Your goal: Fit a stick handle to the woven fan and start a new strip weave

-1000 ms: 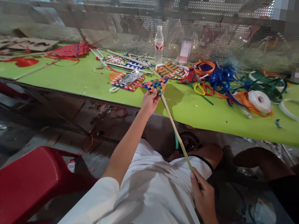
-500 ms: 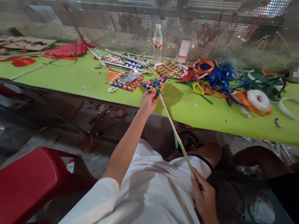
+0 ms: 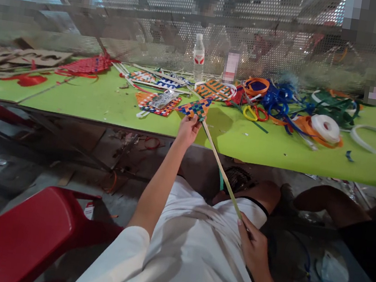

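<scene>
Holding a woven piece [image 3: 194, 108] by its near edge in our left hand [image 3: 188, 130], fingers closed on it. Piece sits just past those fingertips, over the bench [image 3: 91, 103]; can't tell if it touches. Blue, orange and green checks, roughly triangular. Long axis lies mostly crosswise: narrow tip points left of the fingers, wider end on their right.

Right hand [image 3: 254, 245]: fingers gripping the lower end of a pale flat strip [image 3: 220, 162], nearer us than the bench edge. Strip's long axis is a straight diagonal, from the piece's corner beside the left fingers down and right to the right fingers.

Text: clear bottle [image 3: 198, 62] stands upright beyond the left fingers, red marks on it, lettering too small for us to read. Pink-white container [image 3: 231, 67], beyond and right of them, is pixelated; nothing legible. Small carton [image 3: 89, 210], low and left of them, has red print we can't make out.

Also around the left fingers: second woven piece [image 3: 159, 110] near on the left, speckled flat item [image 3: 165, 99] lying on it; yellow loop handle [image 3: 244, 112] to the right; white roll [image 3: 334, 129] well right.
</scene>
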### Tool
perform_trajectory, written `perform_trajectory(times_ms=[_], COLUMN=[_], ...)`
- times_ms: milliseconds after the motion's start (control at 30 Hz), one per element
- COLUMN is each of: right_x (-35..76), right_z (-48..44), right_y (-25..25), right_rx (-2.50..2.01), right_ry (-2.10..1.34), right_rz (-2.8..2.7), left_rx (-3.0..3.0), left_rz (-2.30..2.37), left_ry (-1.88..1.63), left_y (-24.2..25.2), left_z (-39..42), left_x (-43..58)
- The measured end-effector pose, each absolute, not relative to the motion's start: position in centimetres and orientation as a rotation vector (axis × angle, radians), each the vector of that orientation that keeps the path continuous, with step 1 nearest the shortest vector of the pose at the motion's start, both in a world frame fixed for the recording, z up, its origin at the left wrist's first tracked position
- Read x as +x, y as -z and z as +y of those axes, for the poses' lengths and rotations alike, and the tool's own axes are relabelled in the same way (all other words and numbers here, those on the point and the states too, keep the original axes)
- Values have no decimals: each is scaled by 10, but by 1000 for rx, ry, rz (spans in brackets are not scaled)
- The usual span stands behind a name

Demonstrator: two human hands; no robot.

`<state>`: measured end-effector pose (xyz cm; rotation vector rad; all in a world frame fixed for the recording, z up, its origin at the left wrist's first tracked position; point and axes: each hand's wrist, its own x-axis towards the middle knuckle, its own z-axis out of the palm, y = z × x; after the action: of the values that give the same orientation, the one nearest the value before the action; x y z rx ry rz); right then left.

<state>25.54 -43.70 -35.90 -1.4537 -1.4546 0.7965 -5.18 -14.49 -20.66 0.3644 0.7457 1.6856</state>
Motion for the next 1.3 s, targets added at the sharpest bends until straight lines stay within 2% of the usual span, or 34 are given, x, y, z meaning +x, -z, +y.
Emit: perform_trajectory(times_ms=[400,1300], right_x=[263,241], right_z=[-434,-443], right_y=[358,374], right_rx=[-1379,-1471], right_ry=[-558,-909], right_rz=[-1615,-1364], left_rx=[373,388], left_rz=[732,734], left_ry=[-1638,-1653], left_y=[201,208], left_z=[-150,-148], left_x=[-54,-57])
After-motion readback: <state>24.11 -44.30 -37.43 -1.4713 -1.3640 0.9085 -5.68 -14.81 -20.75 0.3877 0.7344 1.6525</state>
